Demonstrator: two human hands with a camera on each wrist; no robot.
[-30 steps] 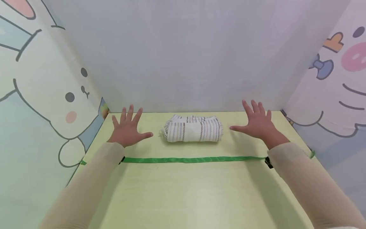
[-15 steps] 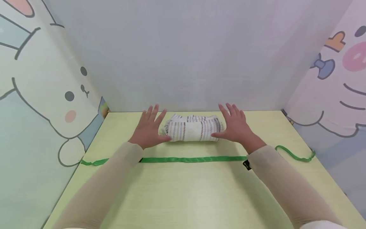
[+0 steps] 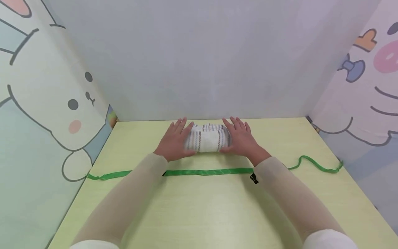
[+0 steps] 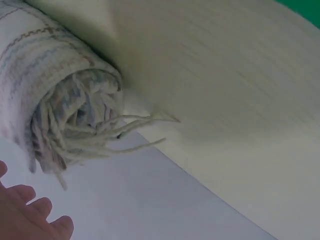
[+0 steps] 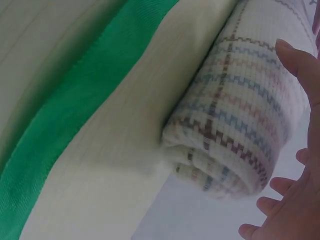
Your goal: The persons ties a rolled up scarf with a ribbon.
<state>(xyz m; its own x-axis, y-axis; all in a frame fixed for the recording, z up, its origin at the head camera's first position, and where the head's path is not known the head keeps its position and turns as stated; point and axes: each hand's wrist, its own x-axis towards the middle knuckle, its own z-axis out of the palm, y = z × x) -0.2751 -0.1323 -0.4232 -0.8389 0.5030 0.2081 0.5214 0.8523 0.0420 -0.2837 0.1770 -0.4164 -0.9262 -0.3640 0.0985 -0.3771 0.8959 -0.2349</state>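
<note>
Left fingers: I saw over the feed that the left hand (image 3: 175, 143) was released, its fingers straight and pointing forward, its thumb turned inward. From the left wrist camera, the fingertips (image 4: 42, 202) showed apart from the near end of the cloth roll (image 3: 208, 141).
Right fingers: The right hand (image 3: 244, 142) was released too, fingers spread and extended at the roll's right end. Its thumb (image 5: 295, 60) overlapped the cloth in my right wrist view; I could not tell whether it touched.
Striped cloth: The roll lay on its side between both hands, towards the table's far edge, white with brownish and bluish stripes.
Fringe: Loose pale fringe (image 4: 95, 125) trailed out of the left end, around the coiled layers.
Green ribbon: I had a green ribbon (image 3: 208, 172) running across the table, nearer the person than the roll; it passed beneath both forearms and curled on the right.
Sleeves: The left sleeve (image 3: 124, 200) and right sleeve (image 3: 298, 197) were beige; a small black piece (image 3: 254, 178) showed beside the right cuff.
Table: The tabletop (image 3: 205, 207) was pale yellow.
Walls: A plain pale wall (image 3: 199, 62) stood behind, a cartoon rabbit (image 3: 40, 100) on the left panel and a pink-nosed figure (image 3: 385, 58) on the right.
</note>
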